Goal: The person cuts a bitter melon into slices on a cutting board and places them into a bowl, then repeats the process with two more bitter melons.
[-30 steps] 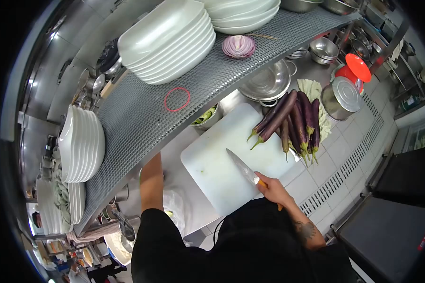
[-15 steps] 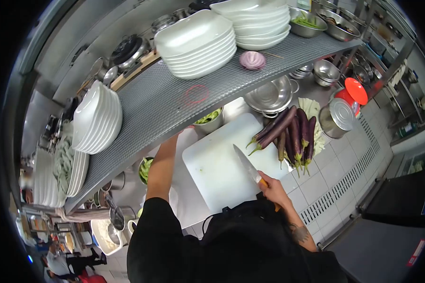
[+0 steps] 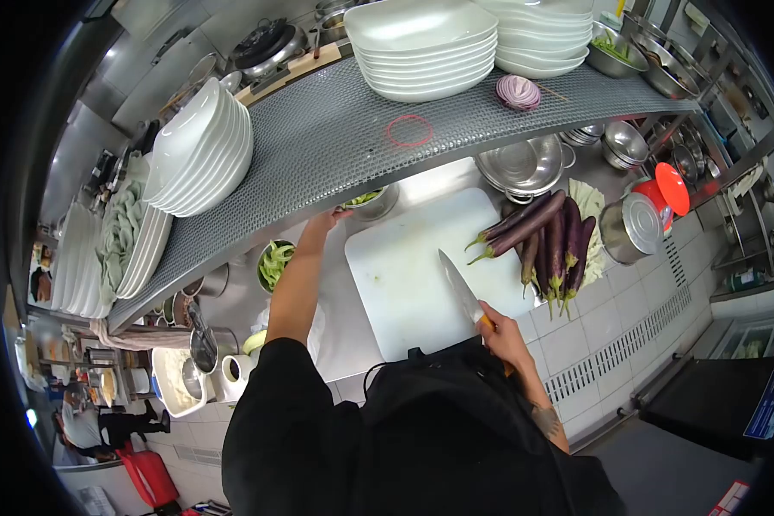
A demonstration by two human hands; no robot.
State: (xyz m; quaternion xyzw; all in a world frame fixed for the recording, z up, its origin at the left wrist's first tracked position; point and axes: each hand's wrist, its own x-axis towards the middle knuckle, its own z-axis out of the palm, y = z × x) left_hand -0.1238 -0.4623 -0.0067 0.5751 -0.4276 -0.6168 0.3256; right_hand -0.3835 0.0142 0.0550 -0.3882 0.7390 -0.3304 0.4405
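Observation:
My right hand (image 3: 500, 334) is wrapped around the orange handle of a kitchen knife (image 3: 460, 288), whose blade lies over the white cutting board (image 3: 413, 284). Under the shelf's edge, my left hand (image 3: 334, 217) grips the rim of a metal bowl (image 3: 385, 205) of green slices; the shelf hides part of the hand and bowl. Several purple eggplants (image 3: 555, 241) are heaped at the board's right side, stems toward me. A second bowl of green pieces (image 3: 275, 265) stands left of my left forearm.
Overhead runs a metal shelf (image 3: 318, 155) with stacked white dishes (image 3: 421, 52) and a cut red onion (image 3: 518, 92). Behind the board sits a steel colander (image 3: 525, 168). A large can (image 3: 632, 228) stands right of the eggplants. Another person (image 3: 103, 426) is far off at lower left.
The bowl at my left hand has shifted left, away from the board, along with the hand. The knife stays over the board in my right hand. The whole view has turned slightly.

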